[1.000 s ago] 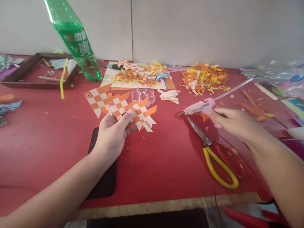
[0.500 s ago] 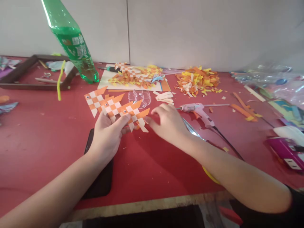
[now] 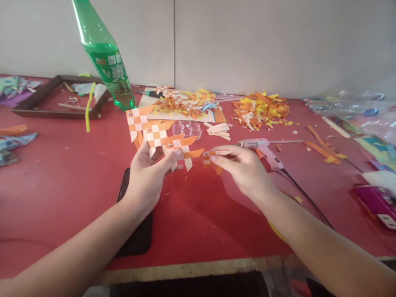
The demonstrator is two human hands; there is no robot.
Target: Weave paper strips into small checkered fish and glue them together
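Several woven paper fish (image 3: 156,135), checked in orange and white with small eyes, are fanned out in my left hand (image 3: 151,169). Its thumb presses on the nearest one. My right hand (image 3: 244,165) pinches a smaller woven paper fish (image 3: 206,156) of the same colours, just right of the fan. Beneath my left wrist lies a black phone (image 3: 136,237), partly covered. Beyond my right hand rests a pink hot glue gun (image 3: 264,150) with its cord. A clear compartment case (image 3: 187,130) lies behind the fan.
A green bottle (image 3: 108,66) stands at the back left beside a dark frame (image 3: 49,113). Behind are a paper-covered card (image 3: 188,105) and a heap of orange and yellow scraps (image 3: 260,109). White paper strips (image 3: 219,130) lie mid-table. Plastic bags (image 3: 371,115) and a purple object (image 3: 375,204) occupy the right.
My right hand has moved a little right from the fan and now shows a small paper fish in its pinch. The fan in my left hand has spread slightly, and the view has shifted left.
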